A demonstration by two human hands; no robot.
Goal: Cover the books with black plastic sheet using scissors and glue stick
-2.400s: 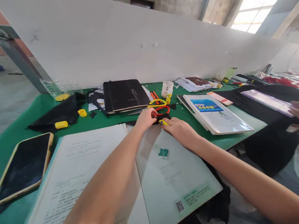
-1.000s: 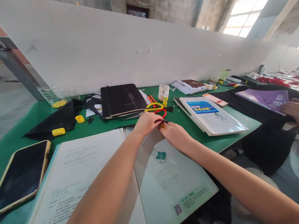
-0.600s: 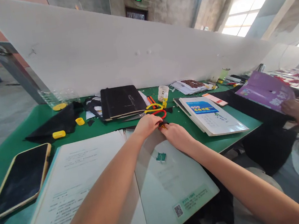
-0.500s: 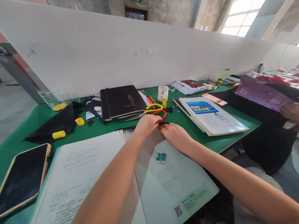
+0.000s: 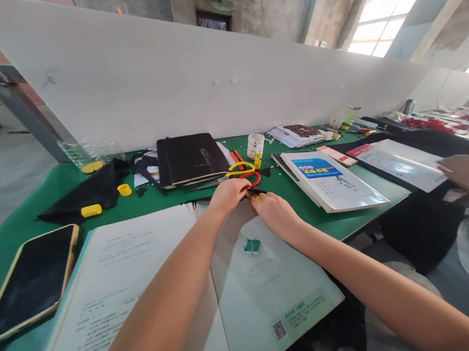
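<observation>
My left hand (image 5: 231, 194) is closed at the top edge of an open booklet's pale green cover (image 5: 268, 279), its fingertips pinched against dark material. Right beside it, my right hand (image 5: 276, 211) is also closed, around a small black-and-yellow thing (image 5: 256, 195) mostly hidden by the fingers. The booklet's printed page (image 5: 130, 268) lies flat under my left forearm. Just beyond my fingers rest scissors (image 5: 242, 169) with yellow and red handles, blades toward the left. A torn green-and-white patch (image 5: 252, 246) shows on the cover.
A phone (image 5: 29, 280), yellow caps (image 5: 92, 210) and black cloth (image 5: 82, 191) are at left. A black notebook (image 5: 192, 159) and a clear cup (image 5: 255, 146) stand behind. Booklets (image 5: 333, 180) lie at right, near a co-worker's hand (image 5: 464, 170) on a white booklet (image 5: 399, 160).
My hands stay at the cover's top edge with only slight finger movement. At right, the co-worker's raised purple cover is out of sight, and a white booklet face lies flat on black cloth.
</observation>
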